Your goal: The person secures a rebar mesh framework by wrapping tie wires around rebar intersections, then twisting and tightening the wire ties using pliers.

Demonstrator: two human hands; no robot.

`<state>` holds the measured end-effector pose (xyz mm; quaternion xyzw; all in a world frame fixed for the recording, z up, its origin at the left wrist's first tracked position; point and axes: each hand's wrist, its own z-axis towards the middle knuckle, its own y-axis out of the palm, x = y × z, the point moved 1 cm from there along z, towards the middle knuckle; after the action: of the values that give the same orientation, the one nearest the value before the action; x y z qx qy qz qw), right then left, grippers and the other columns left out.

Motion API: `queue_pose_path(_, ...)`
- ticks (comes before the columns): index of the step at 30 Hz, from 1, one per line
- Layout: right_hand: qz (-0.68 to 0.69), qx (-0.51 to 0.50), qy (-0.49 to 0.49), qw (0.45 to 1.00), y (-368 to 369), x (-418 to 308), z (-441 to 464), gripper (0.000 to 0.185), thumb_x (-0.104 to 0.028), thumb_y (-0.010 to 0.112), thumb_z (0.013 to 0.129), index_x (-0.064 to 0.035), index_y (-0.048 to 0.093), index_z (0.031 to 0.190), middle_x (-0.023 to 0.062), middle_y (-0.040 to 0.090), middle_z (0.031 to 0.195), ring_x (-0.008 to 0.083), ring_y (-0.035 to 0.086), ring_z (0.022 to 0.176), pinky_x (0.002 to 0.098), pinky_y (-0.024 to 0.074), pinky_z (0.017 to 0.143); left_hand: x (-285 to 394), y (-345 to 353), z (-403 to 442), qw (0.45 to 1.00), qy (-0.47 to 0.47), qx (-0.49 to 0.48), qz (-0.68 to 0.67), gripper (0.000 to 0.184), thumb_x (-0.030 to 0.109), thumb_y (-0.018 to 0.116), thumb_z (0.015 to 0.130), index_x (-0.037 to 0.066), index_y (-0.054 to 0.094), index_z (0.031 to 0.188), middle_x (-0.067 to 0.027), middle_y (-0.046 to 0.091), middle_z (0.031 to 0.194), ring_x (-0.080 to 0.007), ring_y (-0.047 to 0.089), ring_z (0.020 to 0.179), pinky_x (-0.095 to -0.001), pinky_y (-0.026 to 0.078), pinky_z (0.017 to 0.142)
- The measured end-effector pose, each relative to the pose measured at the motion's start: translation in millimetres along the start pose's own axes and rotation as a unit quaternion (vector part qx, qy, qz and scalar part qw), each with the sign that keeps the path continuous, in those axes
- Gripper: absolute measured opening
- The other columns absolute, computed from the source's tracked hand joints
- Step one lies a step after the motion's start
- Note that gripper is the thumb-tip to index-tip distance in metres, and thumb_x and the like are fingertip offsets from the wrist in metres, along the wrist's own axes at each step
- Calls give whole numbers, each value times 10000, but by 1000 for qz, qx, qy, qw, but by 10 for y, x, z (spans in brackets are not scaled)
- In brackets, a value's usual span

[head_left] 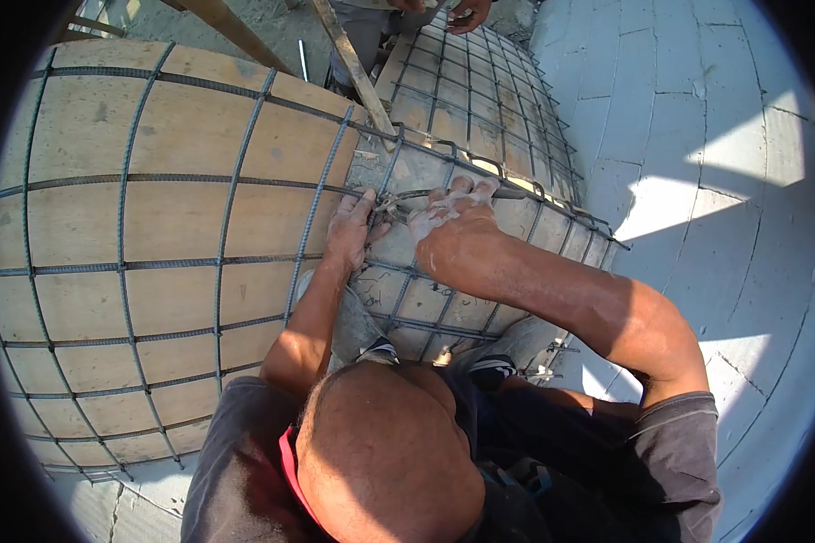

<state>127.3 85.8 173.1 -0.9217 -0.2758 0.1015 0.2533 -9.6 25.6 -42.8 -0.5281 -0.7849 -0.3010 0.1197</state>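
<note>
Blockwork, pale and jointed, spreads out to the right of the grip, streaked with sun and shadow. To the left of the grip lies a broad wooden panel, and a second board slopes away beyond it. Steel mesh covers both; on the left stretch four steep bars can be counted, crossed by at least six others, the lowest crowding together too tightly to count surely. The bars seem spaced to make an even grid, with crossings that can be bound.

Beyond the grip another person shows two hands, and one slanting timber comes down close to the mesh, perhaps as a brace. Two shoes sit nearer the body than the grip, apparently set for a steady crouch.

Two hands meet at one crossing. The right hand, whitened with dust, is closed around one dark tool, apparently pincers, its handle end poking out past the fingers and its working end pointing left to the joint, probably for leverage on the wire. The left hand is bent at the same joint, seemingly to steady it; whether it pinches anything cannot be told. Smallest is the tie wire, between the hands, its strands too blurred to count.
</note>
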Motion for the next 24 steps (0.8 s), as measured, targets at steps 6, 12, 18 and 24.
queue_pose_path(6,-72,74,-2,995,127,-151,-5,446,-130,615,862,85,600,1253,299,541,1301,503,505,1196,713,383,900,-43,-19,46,1000,8,-2,-12,294,324,616,996,106,562,1186,-23,672,959,-121,668,793,-261,587,670)
queue_pose_path(12,12,105,-21,994,137,192,109,329,-104,570,891,29,619,1188,242,563,1201,478,590,1104,585,486,910,23,33,-21,1000,1,4,-13,297,312,614,999,93,559,1191,-23,674,978,-118,670,803,-259,587,675)
queue_pose_path(18,43,82,30,995,466,758,459,298,-145,498,958,-25,627,1198,219,511,1416,375,631,1159,447,557,892,-46,-36,47,1000,5,0,-12,276,295,619,998,94,568,1179,-22,671,995,-110,669,802,-253,584,680)
queue_pose_path(24,18,137,13,990,703,981,583,303,-182,484,977,-71,615,1227,204,541,1383,349,645,1131,439,557,891,-9,-1,10,1000,8,9,-17,260,289,632,991,103,579,1166,-6,663,961,-96,657,785,-244,594,653)
